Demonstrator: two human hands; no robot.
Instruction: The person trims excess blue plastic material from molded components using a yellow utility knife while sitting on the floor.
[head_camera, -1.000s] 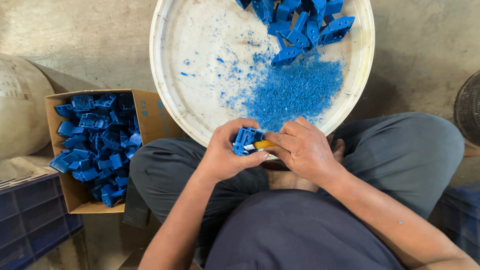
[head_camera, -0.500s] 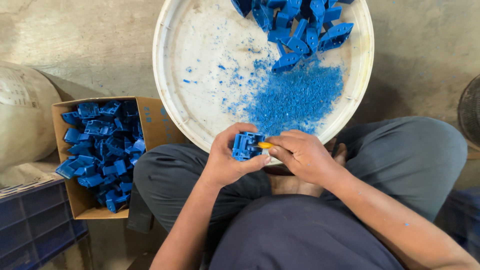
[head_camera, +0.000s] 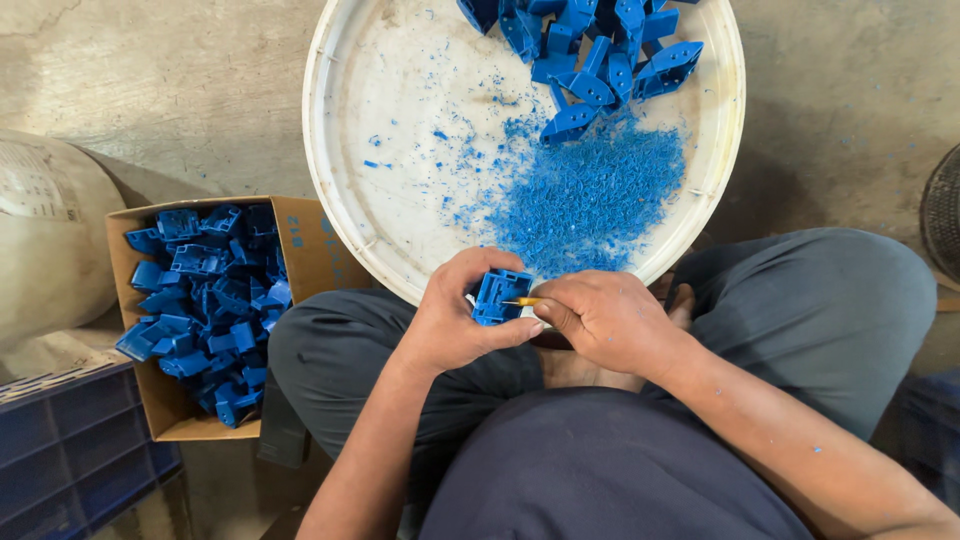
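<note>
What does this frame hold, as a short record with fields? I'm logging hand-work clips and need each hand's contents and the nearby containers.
left hand: left hand grips a blue plastic part
right hand: right hand holds a small yellow-tipped tool against that part
pan: round white pan in front of the knees, holding blue shavings and a heap of blue parts
box: cardboard box on the person's left, full of blue parts
crate: dark blue crate at lower left

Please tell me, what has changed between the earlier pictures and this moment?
Very little. The left hand still grips the blue plastic part; the right hand still holds the small yellow-handled tool against it. The tray and cardboard box stayed put.
</note>
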